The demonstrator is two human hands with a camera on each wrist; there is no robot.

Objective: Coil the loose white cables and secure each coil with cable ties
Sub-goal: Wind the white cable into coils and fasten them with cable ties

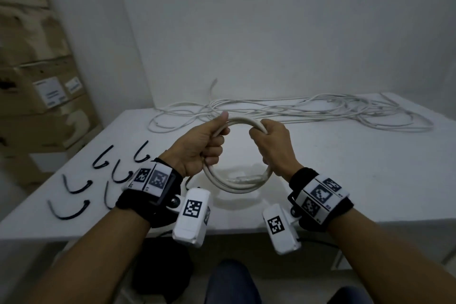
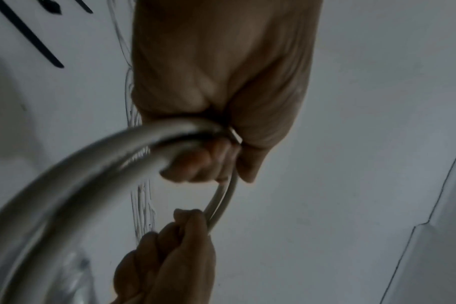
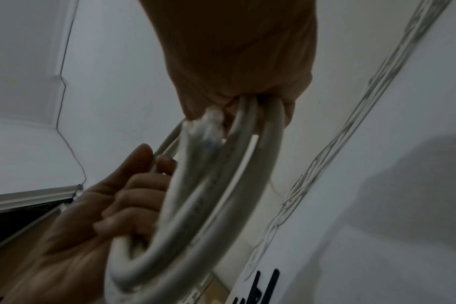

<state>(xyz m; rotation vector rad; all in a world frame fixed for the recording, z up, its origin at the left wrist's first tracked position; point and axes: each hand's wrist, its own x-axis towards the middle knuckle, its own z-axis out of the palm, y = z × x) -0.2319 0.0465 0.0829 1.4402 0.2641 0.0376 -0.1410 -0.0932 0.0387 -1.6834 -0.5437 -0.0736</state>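
1. Here, under both my grips, I see the white worktop (image 1: 345,168).
2. Beyond the grips, loose cables (image 1: 296,108) sprawl across its far side.
3. Between the grips I hold the coil (image 1: 237,181) raised above the worktop.
4. My left hand (image 1: 197,148) and right hand (image 1: 271,145) are each clamped round the coil's opposite sides.
5. Left of my left grip lie black cable ties (image 1: 71,212).
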